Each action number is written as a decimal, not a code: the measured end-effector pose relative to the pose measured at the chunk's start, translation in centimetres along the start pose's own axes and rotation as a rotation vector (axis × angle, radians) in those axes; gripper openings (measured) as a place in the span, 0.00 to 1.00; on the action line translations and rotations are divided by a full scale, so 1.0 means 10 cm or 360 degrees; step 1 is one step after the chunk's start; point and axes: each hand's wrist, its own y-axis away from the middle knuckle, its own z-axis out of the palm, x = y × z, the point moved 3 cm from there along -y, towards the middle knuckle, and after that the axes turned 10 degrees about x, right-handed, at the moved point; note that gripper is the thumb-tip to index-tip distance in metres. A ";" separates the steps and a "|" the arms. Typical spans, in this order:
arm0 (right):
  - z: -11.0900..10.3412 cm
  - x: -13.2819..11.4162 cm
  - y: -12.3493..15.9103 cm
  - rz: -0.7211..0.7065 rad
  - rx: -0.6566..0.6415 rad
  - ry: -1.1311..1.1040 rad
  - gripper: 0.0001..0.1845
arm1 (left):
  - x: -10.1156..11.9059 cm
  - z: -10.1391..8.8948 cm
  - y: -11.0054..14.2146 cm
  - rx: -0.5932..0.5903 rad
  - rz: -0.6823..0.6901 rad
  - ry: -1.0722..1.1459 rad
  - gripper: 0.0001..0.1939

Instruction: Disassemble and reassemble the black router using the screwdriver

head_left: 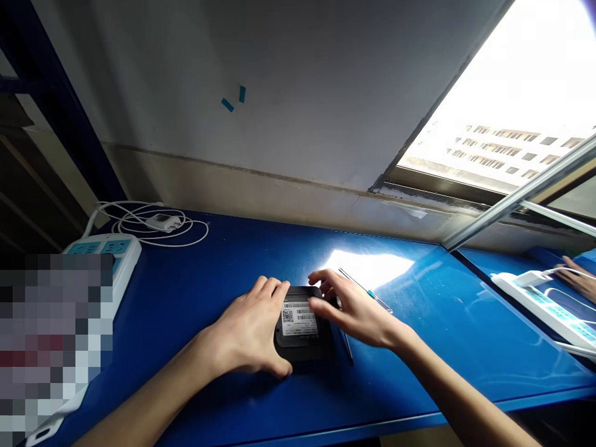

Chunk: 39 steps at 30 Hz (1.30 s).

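A flat black device [298, 340] with a white printed label [300, 326] lies before me on the blue table, label side up. My left hand [246, 326] curves around its left side, fingertips at the far edge and thumb at the near one. Over the device's far right corner, my right hand [351, 304] is bent, its thumb on the label side and fingers curled beyond. A small orange spot shows among those fingers, too hidden to name. Just right of that hand lies a thin screwdriver-like tool [372, 295] with a teal part. A dark thin rod [348, 349] rests by the device.
On the left stands a white power strip [133, 254], partly covered by a blurred patch. Behind it lies a coiled white cable [198, 239] with a white plug [164, 222]. Past the metal frame at right are another power strip [549, 310] and another person's hand [577, 279].
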 end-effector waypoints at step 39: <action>0.11 0.68 0.39 -0.0317 0.0588 -0.0952 0.63 | -0.44 -0.32 0.62 -0.0032 -0.0227 -0.0032 0.65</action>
